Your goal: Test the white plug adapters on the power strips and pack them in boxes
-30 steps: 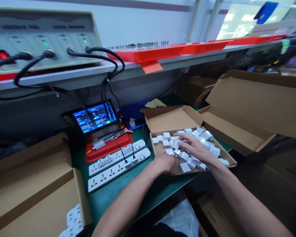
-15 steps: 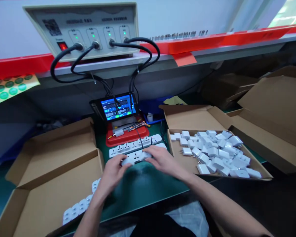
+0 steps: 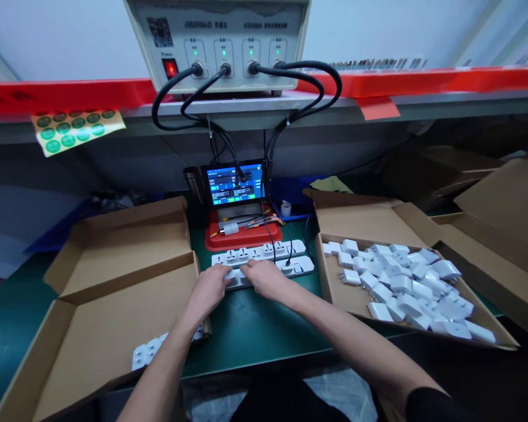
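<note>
Two hands, the left hand [image 3: 210,288] and right hand [image 3: 267,278], rest side by side on a long white plastic power strip [image 3: 300,267].
The strip lies on the green desk [image 3: 246,328], just in front of a second strip [image 3: 259,252]; the fingers curl down onto it, and whether they pinch anything cannot be told.

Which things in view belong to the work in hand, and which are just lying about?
In hand: left hand and right hand on the near strip; far strip; chargers in the right box; left box; screen; tester.
Lying about: sticker sheet; far-right box.
</note>
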Demonstrator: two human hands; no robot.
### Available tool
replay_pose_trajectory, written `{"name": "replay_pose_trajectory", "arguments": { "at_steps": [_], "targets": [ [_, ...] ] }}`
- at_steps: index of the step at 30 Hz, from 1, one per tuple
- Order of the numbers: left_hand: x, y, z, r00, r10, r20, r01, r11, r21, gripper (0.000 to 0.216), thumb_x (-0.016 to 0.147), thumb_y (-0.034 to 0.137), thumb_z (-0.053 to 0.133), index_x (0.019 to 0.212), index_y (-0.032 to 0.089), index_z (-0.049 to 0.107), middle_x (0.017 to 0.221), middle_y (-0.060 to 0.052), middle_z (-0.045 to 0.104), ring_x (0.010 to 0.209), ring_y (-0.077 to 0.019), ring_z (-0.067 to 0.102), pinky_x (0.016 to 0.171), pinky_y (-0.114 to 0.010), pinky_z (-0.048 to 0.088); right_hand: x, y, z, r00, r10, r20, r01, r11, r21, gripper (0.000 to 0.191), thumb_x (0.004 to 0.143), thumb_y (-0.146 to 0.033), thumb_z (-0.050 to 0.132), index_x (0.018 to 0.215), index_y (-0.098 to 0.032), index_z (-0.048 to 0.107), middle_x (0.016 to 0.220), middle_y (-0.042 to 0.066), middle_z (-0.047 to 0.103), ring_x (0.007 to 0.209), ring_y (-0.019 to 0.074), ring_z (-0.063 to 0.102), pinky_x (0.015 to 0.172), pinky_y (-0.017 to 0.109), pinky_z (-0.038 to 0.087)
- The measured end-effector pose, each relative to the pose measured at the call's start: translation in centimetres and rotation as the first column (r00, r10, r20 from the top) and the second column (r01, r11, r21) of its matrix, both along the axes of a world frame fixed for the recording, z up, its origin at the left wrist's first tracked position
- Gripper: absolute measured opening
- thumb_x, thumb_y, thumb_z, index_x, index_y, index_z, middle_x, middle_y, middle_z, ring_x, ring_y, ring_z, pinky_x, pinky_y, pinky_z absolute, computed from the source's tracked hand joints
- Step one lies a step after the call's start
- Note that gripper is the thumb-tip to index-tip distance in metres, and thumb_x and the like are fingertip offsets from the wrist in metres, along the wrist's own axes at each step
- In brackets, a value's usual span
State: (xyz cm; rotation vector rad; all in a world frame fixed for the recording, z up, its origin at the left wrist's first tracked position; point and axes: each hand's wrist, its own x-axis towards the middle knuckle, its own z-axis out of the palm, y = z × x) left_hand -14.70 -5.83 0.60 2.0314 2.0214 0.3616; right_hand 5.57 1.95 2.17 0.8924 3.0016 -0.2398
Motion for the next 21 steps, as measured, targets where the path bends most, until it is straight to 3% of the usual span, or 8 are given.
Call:
{"name": "replay_pose_trajectory", "arguments": {
  "at_steps": [6, 9, 11, 14, 16, 21],
  "targets": [
    [0.3, -0.1, -0.2, 0.998, -0.001, -0.060, -0.001, 0.999, -0.032, 0.028, 0.095, 0.018, 0.060, 0.119, 0.025, 0.073, 0.118, -0.011, 0.074, 0.110, -0.0280, 0.069, 0.089, -0.032, 0.047, 0.2, -0.1, 0.1, 1.000, 0.006, -0.027, -0.007, 1.000, -0.028, 0.034, 0.097, -0.015, 0.056, 0.130, -0.016, 0.063, 0.115, 0.016, 0.072, 0.097, 0.0285, 0.072, 0.084, 0.035, 0.051],
    [-0.1, -0.5, 0.1, 0.999, -0.031, -0.044, 0.030, 0.999, -0.011, 0.032, 0.095, 0.020, 0.063, 0.126, 0.024, 0.071, 0.121, -0.011, 0.073, 0.113, -0.0279, 0.068, 0.095, -0.034, 0.047, 3.3, 0.3, 1.3, 0.987, -0.043, -0.157, 0.043, 0.999, -0.007, 0.030, 0.104, -0.026, 0.055, 0.132, -0.019, 0.062, 0.117, 0.014, 0.072, 0.098, 0.0262, 0.070, 0.084, 0.033, 0.048],
    [0.3, -0.6, 0.4, 0.998, -0.042, -0.039, 0.045, 0.996, 0.073, 0.033, 0.096, 0.023, 0.063, 0.129, 0.022, 0.069, 0.126, -0.012, 0.071, 0.117, -0.0290, 0.065, 0.100, -0.036, 0.047, 6.4, 1.2, 2.2, 0.965, -0.122, -0.231, 0.130, 0.991, 0.020, 0.025, 0.108, -0.032, 0.050, 0.117, -0.019, 0.068, 0.110, 0.012, 0.073, 0.097, 0.0245, 0.069, 0.084, 0.031, 0.046],
    [2.8, 0.2, 0.8, 0.999, -0.044, 0.002, 0.042, 0.973, 0.228, 0.030, 0.100, 0.029, 0.060, 0.127, 0.020, 0.069, 0.126, -0.013, 0.070, 0.118, -0.0304, 0.062, 0.103, -0.040, 0.047, 10.7, 3.1, 2.7, 0.940, -0.266, -0.214, 0.280, 0.959, 0.036, 0.031, 0.106, -0.041, 0.054, 0.093, -0.018, 0.071, 0.093, 0.010, 0.074, 0.089, 0.0243, 0.069, 0.078, 0.030, 0.043],
    [5.5, 1.3, 0.8, 0.994, -0.085, 0.071, 0.063, 0.962, 0.266, 0.028, 0.100, 0.029, 0.060, 0.124, 0.020, 0.070, 0.119, -0.012, 0.071, 0.113, -0.0289, 0.063, 0.100, -0.039, 0.048, 12.4, 4.4, 2.2, 0.929, -0.325, -0.178, 0.331, 0.943, 0.004, 0.027, 0.101, -0.042, 0.063, 0.089, -0.019, 0.073, 0.088, 0.009, 0.074, 0.085, 0.0242, 0.069, 0.073, 0.029, 0.041],
    [11.4, 5.1, 0.3, 0.976, -0.127, 0.179, 0.087, 0.973, 0.215, 0.010, 0.095, 0.021, 0.065, 0.100, 0.019, 0.073, 0.099, -0.009, 0.072, 0.095, -0.0244, 0.066, 0.088, -0.035, 0.049, 12.4, 5.9, -0.6, 0.896, -0.299, -0.327, 0.248, 0.950, -0.189, 0.009, 0.093, -0.027, 0.073, 0.087, -0.019, 0.073, 0.083, 0.003, 0.074, 0.081, 0.0193, 0.066, 0.069, 0.026, 0.040]
  ]
}}
